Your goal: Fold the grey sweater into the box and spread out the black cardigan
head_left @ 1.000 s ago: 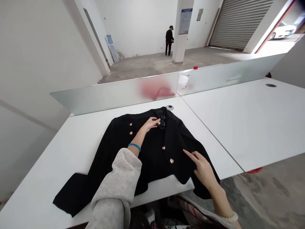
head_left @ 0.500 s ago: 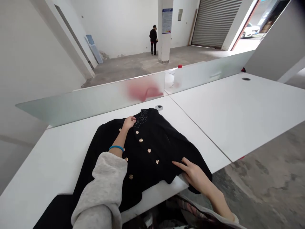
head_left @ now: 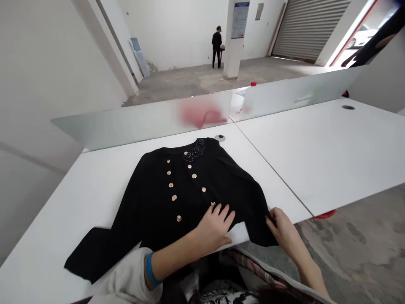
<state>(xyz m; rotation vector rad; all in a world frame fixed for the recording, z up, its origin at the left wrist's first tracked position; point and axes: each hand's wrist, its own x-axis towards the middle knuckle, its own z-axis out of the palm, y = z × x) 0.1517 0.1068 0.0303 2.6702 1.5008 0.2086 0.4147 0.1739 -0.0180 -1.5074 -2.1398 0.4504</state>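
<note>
Since the black jacket (head_left: pixel 152 198) looks soft and limp, the hem suits holding: it lies on the table (head_left: pixel 95 202) at 12 o'clock, left hand (head_left: pixel 215 228) flat, fingers apart, right hand (head_left: pixel 284 230) pinching its edge.

Daylight from a doorway (head_left: pixel 357 38) at upper right floods the white room (head_left: pixel 63 63); shadows stay faint, a black jacket (head_left: pixel 152 198) loses detail, and edges bow.

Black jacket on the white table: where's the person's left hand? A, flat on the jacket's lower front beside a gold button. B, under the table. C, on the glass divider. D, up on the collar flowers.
A. The left hand lies spread on the lower front of the black jacket, beside a gold button.
</note>
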